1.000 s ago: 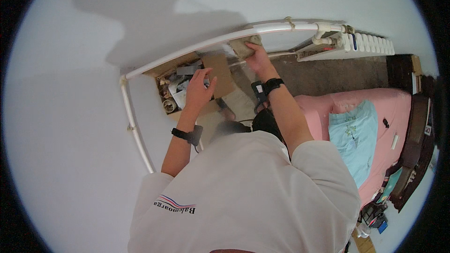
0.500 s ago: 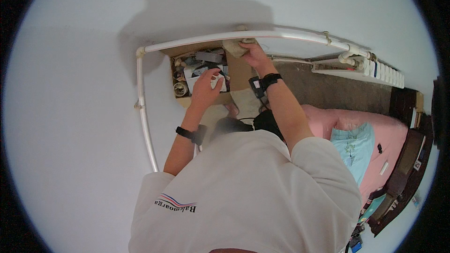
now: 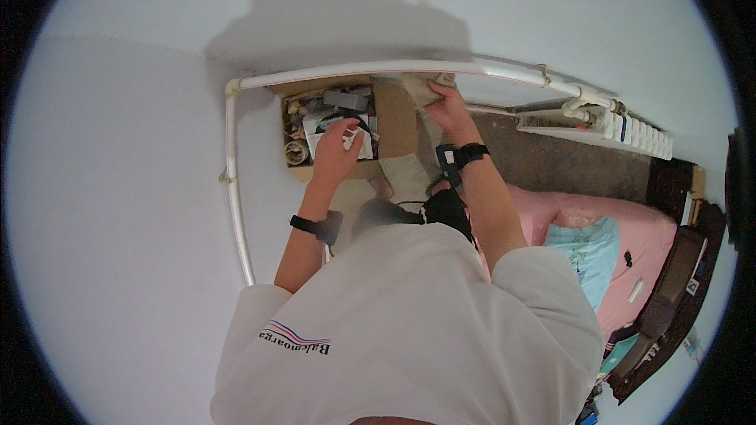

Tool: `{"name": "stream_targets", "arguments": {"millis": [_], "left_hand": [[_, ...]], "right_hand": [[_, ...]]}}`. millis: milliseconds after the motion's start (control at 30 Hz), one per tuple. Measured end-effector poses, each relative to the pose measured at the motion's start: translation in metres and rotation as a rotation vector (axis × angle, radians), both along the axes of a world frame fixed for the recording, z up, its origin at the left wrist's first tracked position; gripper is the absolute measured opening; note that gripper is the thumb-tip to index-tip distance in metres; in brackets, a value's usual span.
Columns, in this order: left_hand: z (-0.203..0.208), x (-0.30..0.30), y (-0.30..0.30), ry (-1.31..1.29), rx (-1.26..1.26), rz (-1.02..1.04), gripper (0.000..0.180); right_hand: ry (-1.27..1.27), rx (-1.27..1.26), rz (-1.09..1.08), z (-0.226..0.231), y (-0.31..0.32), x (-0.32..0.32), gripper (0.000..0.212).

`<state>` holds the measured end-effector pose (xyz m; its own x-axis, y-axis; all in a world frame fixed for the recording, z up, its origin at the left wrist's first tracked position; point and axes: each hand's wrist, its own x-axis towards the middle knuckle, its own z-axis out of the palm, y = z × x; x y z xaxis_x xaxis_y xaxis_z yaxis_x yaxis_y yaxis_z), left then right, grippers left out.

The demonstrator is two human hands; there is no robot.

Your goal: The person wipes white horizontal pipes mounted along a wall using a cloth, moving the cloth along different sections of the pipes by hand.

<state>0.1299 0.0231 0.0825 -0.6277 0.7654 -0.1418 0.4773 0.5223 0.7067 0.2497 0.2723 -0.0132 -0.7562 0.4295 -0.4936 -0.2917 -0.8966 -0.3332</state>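
Cloth (image 3: 418, 89), pinched by right hand (image 3: 451, 113), has been shifted rightward to another stretch of pipe (image 3: 339, 72); left hand (image 3: 337, 153), fingers half-curled, seemingly empty.

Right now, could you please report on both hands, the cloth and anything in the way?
Right hand gripping beige cloth. Left hand open, over cardboard box. White pipe along the cloth's far edge; contact unclear.

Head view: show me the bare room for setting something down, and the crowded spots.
The brown floor looks barest, between the white radiator and the pink bed. The cardboard box is crowded, with the left hand over it. By the white pipe, the right hand grips a beige cloth.
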Motion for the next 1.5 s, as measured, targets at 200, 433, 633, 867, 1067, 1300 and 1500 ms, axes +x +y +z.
{"name": "stream_targets", "arguments": {"millis": [200,433,633,867,1067,1300,1500], "left_hand": [[-0.005,0.001,-0.004,-0.009,0.047,0.006,0.03],[0.008,-0.009,-0.034,-0.025,0.057,0.052,0.028],[0.023,-0.024,-0.069,-0.037,0.036,0.069,0.03],[0.026,-0.031,-0.128,-0.037,0.048,0.2,0.027],[0.028,-0.034,-0.14,-0.115,0.151,0.205,0.022],[0.034,-0.04,-0.157,-0.124,0.229,0.224,0.02],[0.046,-0.046,-0.152,-0.126,0.254,0.148,0.021]], "right_hand": [[0.007,0.052,0.02,0.001,0.004,0.004,0.038],[-0.011,0.126,0.194,-0.018,-0.028,-0.054,0.04],[-0.047,0.977,0.397,-0.075,-0.066,-0.113,0.039],[-0.027,0.203,0.493,0.0,-0.152,-0.214,0.037],[-0.166,0.202,0.515,-0.031,-0.169,-0.26,0.049],[-0.304,0.841,0.904,0.089,-0.221,-0.224,0.05],[-0.52,1.597,0.739,0.105,-0.189,-0.176,0.063]]}}
